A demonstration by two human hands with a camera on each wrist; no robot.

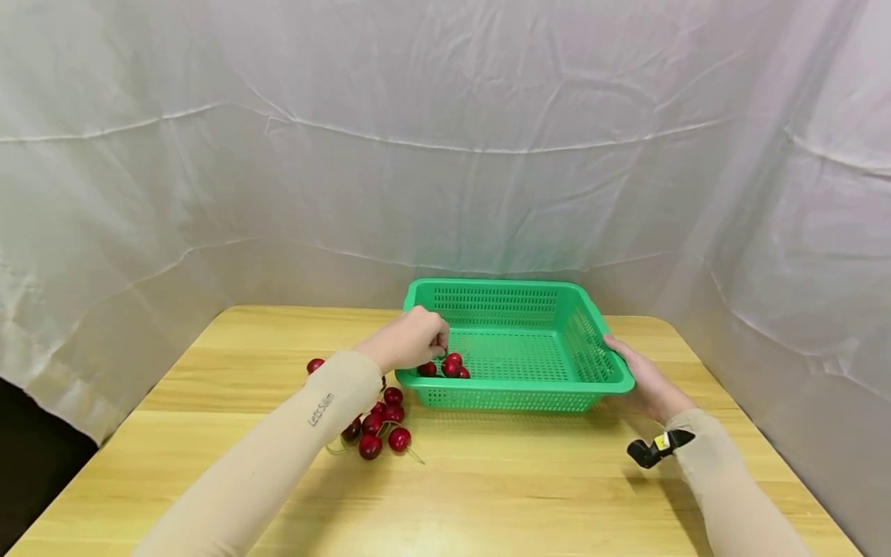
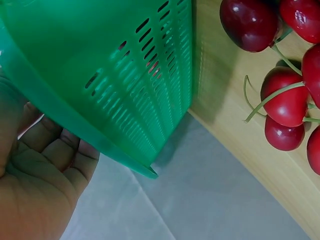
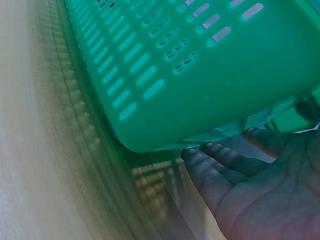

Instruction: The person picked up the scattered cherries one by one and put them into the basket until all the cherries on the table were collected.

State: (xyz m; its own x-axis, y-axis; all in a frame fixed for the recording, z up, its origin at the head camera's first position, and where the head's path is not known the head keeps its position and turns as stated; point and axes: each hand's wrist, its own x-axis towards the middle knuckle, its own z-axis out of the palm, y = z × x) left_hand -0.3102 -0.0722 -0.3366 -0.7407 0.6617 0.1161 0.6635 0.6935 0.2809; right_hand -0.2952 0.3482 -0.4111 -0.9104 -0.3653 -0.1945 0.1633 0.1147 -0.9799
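Observation:
A green plastic basket (image 1: 515, 391) with slotted walls stands toward the back of the wooden table. My left hand (image 1: 414, 340) reaches over its left rim, fingers curled, pinching a cherry by its stem low inside the basket; the fingertips are partly hidden. Several dark red cherries (image 1: 451, 369) lie in the basket's front left corner, just under that hand. At the right rim, my right hand (image 1: 647, 379) holds the basket, with its fingers (image 3: 207, 172) against the outer wall. More cherries (image 1: 393, 414) with green stems lie on the table left of the basket, partly behind the left forearm.
The wooden table (image 1: 487, 480) has a pale grain and rounded back corners. White cloth (image 1: 445, 155) hangs behind it and along the sides. A small black device (image 1: 654, 449) is strapped to the right wrist. One cherry (image 1: 315, 364) sits apart, farther left.

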